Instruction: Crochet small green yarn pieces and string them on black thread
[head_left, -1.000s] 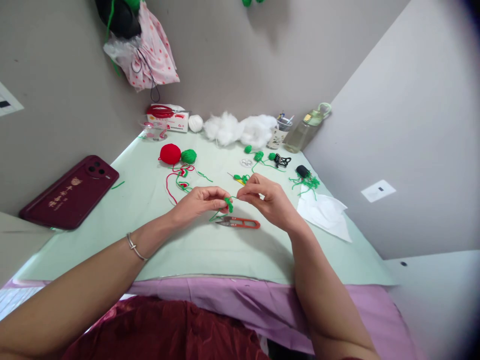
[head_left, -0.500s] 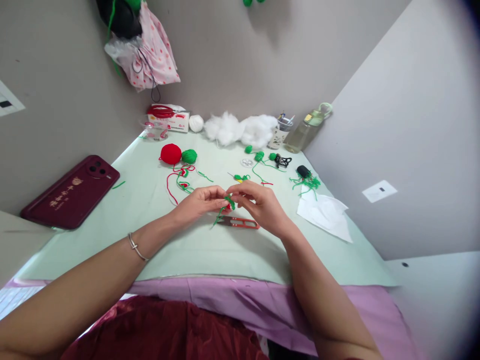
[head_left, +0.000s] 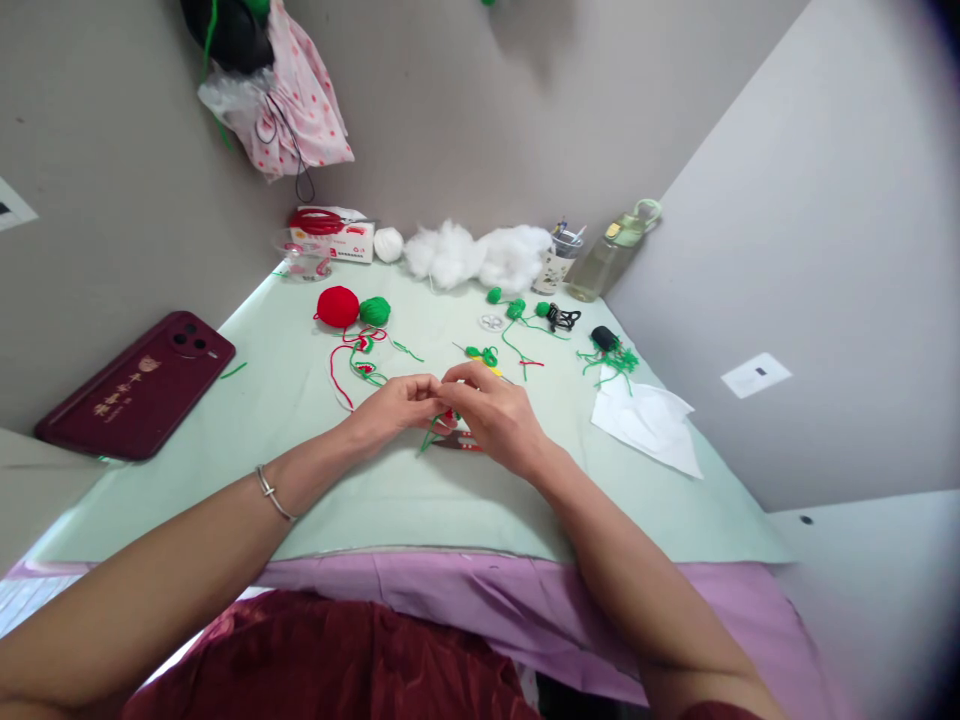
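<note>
A small red and green crocheted piece is pinched between my two hands, mostly covered by the fingers. My left hand is closed on its left side, with a green yarn tail hanging below. My right hand reaches over it from the right, its thumb and fingers bent onto the piece. Under the hands, partly hidden, lie orange-handled thread snips. Just beyond the hands are a yellow-handled crochet hook and a green crocheted bit.
A red yarn ball and a green yarn ball sit at back left. White stuffing lies along the wall beside a pen cup and a bottle. A dark red phone rests left; white paper lies right.
My right hand has moved left and closed over the crocheted piece, covering more of it and the snips' handle. The view has shifted slightly.
</note>
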